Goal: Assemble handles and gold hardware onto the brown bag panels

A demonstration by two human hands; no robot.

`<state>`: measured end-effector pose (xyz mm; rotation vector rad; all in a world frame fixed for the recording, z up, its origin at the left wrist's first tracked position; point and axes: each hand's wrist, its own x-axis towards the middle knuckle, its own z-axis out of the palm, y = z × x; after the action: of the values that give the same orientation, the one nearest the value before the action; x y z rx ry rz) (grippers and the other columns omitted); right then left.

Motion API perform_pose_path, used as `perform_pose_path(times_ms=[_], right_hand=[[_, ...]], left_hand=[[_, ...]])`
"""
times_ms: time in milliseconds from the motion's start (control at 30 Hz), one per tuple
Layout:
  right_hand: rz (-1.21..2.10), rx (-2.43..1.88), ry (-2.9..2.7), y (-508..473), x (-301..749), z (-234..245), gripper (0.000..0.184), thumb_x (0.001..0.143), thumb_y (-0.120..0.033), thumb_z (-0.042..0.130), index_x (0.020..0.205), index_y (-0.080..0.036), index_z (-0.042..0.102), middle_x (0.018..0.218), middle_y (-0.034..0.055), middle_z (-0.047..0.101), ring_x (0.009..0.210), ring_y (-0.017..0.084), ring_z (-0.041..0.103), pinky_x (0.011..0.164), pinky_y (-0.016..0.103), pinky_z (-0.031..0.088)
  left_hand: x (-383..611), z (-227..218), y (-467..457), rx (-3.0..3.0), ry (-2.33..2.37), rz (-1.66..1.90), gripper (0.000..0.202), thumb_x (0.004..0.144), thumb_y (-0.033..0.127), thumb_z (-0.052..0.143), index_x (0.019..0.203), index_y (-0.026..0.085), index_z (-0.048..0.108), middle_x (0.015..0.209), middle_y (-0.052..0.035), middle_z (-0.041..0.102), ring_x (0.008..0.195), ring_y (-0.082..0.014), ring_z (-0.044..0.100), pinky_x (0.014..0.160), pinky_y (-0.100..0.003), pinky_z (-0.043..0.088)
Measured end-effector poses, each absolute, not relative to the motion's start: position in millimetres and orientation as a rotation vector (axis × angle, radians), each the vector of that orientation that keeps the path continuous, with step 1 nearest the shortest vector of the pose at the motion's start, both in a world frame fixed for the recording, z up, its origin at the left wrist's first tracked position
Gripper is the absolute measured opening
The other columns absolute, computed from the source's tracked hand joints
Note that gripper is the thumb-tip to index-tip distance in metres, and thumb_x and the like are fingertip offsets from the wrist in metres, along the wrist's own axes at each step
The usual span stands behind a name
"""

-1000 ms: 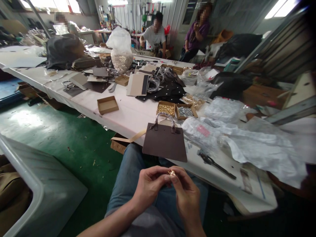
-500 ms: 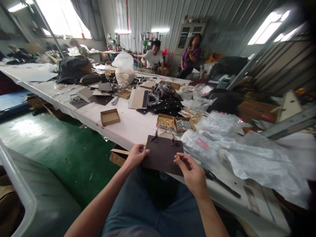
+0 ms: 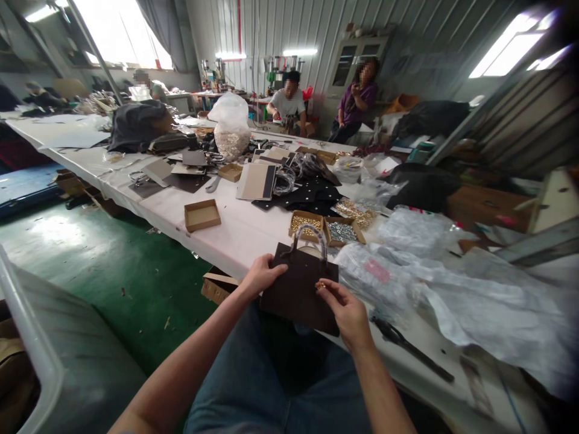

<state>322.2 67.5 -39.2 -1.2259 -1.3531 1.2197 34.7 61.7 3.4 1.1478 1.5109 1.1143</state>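
A dark brown handbag panel with a plastic-wrapped handle is tilted over my lap at the table's edge. My left hand grips its left side, thumb on the front face and the other fingers behind. Pinched in the fingertips of my right hand is a small gold metal fitting, held in front of the panel's right side. Just beyond the handle stand a cardboard box of gold fittings and a cardboard box of silver fittings.
Clear plastic bags cover the table at right, near a black tool. A shallow cardboard box sits to the left. Panels and a bag of pale pieces lie farther back. Several people are beyond the table.
My left hand has moved up along the panel's side and right with it. The panel has turned slightly, its handle standing taller. My right hand keeps its pinch near the panel.
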Motion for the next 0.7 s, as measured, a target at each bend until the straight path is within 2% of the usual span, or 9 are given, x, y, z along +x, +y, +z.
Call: perform_pose_path(times_ms=[67, 133, 200, 267, 400, 533, 700], right_hand=[[1.249, -1.219, -1.299, 69.4, 323.4, -37.5, 0.062, 0.084, -0.061, 0.099, 0.132, -0.023, 0.086, 0.124, 0.0122, 0.088, 0.111, 0.031, 0.084, 0.106, 0.050, 0.068], [1.285, -1.209, -1.248, 71.2, 323.9, -36.7, 0.064, 0.082, -0.060, 0.101, 0.131, -0.022, 0.086, 0.121, 0.0125, 0.088, 0.105, 0.030, 0.085, 0.101, 0.048, 0.070], [1.299, -1.206, -1.229, 72.9, 324.6, -37.4, 0.064, 0.082, -0.059, 0.101, 0.131, -0.021, 0.086, 0.120, 0.0128, 0.089, 0.101, 0.029, 0.086, 0.099, 0.048, 0.071], [1.286, -1.216, -1.255, 74.6, 325.8, -37.7, 0.062, 0.082, -0.058, 0.101, 0.131, -0.022, 0.086, 0.121, 0.0125, 0.088, 0.103, 0.030, 0.086, 0.100, 0.049, 0.071], [1.219, -1.238, -1.388, 77.7, 328.3, -25.5, 0.056, 0.084, -0.057, 0.100, 0.127, -0.023, 0.088, 0.122, 0.0112, 0.088, 0.114, 0.032, 0.084, 0.107, 0.049, 0.068], [1.133, -1.223, -1.535, 78.9, 327.3, 2.2, 0.048, 0.090, -0.058, 0.095, 0.122, -0.023, 0.088, 0.118, 0.0106, 0.089, 0.107, 0.030, 0.085, 0.103, 0.046, 0.069], [0.962, -1.154, -1.674, 74.6, 318.5, 19.8, 0.037, 0.094, -0.053, 0.092, 0.121, -0.028, 0.090, 0.120, 0.0087, 0.089, 0.106, 0.030, 0.085, 0.102, 0.048, 0.069]], left_hand=[[39.0, 11.5, 62.2, 1.114, 1.454, 1.134, 0.032, 0.091, 0.043, 0.088, 0.104, 0.016, 0.078, 0.090, -0.0055, 0.080, 0.080, -0.0202, 0.073, 0.063, -0.024, 0.051], [43.8, 18.4, 60.0, 1.039, 1.324, 1.157, 0.038, 0.088, 0.039, 0.091, 0.116, 0.016, 0.079, 0.100, -0.0078, 0.085, 0.087, -0.0221, 0.078, 0.070, -0.026, 0.057], [48.7, 22.3, 57.0, 0.947, 1.174, 1.163, 0.049, 0.086, 0.041, 0.095, 0.125, 0.015, 0.080, 0.111, -0.0116, 0.087, 0.093, -0.0244, 0.081, 0.078, -0.029, 0.063], [53.3, 22.4, 55.3, 0.836, 1.081, 1.134, 0.056, 0.083, 0.047, 0.100, 0.125, 0.013, 0.083, 0.115, -0.0149, 0.088, 0.093, -0.0257, 0.083, 0.083, -0.033, 0.066], [58.1, 20.2, 54.6, 0.601, 1.043, 1.048, 0.053, 0.074, 0.041, 0.105, 0.114, 0.011, 0.086, 0.107, -0.0167, 0.089, 0.085, -0.0262, 0.084, 0.081, -0.035, 0.067], [57.3, 30.7, 38.3, 0.489, 1.052, 1.065, 0.043, 0.075, 0.030, 0.099, 0.112, 0.012, 0.085, 0.101, -0.0152, 0.089, 0.082, -0.0260, 0.083, 0.078, -0.034, 0.067], [54.7, 38.9, -6.3, 0.437, 1.076, 1.073, 0.038, 0.077, 0.028, 0.093, 0.112, 0.016, 0.085, 0.098, -0.0108, 0.089, 0.082, -0.0258, 0.082, 0.076, -0.034, 0.065]])
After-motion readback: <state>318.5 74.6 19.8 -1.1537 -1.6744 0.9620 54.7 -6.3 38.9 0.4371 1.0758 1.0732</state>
